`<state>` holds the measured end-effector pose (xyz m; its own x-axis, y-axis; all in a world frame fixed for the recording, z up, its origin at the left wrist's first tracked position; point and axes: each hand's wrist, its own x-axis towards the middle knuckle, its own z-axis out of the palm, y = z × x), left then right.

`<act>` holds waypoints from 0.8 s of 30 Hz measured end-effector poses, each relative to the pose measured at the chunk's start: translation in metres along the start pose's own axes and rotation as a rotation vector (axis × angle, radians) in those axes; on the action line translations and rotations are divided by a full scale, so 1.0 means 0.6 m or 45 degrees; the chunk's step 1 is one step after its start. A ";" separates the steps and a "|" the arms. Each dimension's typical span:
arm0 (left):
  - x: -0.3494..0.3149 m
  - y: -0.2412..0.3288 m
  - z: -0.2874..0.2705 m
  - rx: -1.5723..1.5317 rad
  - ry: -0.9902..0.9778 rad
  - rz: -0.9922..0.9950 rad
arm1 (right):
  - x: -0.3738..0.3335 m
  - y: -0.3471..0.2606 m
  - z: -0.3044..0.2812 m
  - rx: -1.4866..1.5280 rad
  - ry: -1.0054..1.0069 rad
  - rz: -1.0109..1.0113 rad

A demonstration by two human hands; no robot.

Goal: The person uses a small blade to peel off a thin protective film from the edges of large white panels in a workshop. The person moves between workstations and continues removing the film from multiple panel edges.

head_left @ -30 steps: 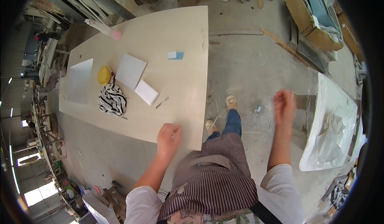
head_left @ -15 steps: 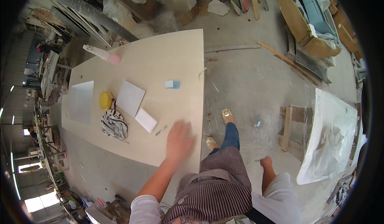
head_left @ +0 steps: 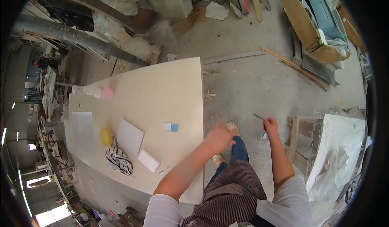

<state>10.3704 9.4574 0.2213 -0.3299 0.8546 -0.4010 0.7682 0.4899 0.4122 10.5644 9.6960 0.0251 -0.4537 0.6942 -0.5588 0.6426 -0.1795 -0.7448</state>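
Note:
My left hand [head_left: 221, 138] is off the right edge of the pale tabletop [head_left: 162, 89], above my shoes. It is smeared by motion, so I cannot make out its fingers. Out over the floor, my right hand [head_left: 270, 126] is closed around a thin, dark, flat tool [head_left: 257, 116] that sticks out to the left. On the tabletop lie a small blue-and-white block [head_left: 170, 127], a white square panel [head_left: 129, 137] and a thick white slab [head_left: 148, 160]. Small metallic-looking pieces [head_left: 164, 170] lie beside the slab.
A yellow round object [head_left: 106, 137], a striped cloth [head_left: 118, 161], a pale sheet [head_left: 82, 132] and a pink-ended bottle [head_left: 95, 91] are on the tabletop. A plastic-wrapped panel [head_left: 336, 158] stands at right. Wooden strips [head_left: 296, 69] and a cardboard box [head_left: 302, 18] are on the floor.
My left hand has left the tabletop, moving right past its edge. My right hand has risen forward with the thin tool. The view has shifted, so the table sits lower.

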 end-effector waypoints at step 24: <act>0.154 -0.203 -0.241 -0.462 0.722 -0.597 | 0.058 -0.435 0.334 0.989 -0.952 -0.221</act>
<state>10.1673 9.5018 0.2523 -0.8745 0.4568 -0.1631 0.2882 0.7598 0.5827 10.2568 9.6272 0.1271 -0.9298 0.2006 -0.3085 0.0876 -0.6935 -0.7151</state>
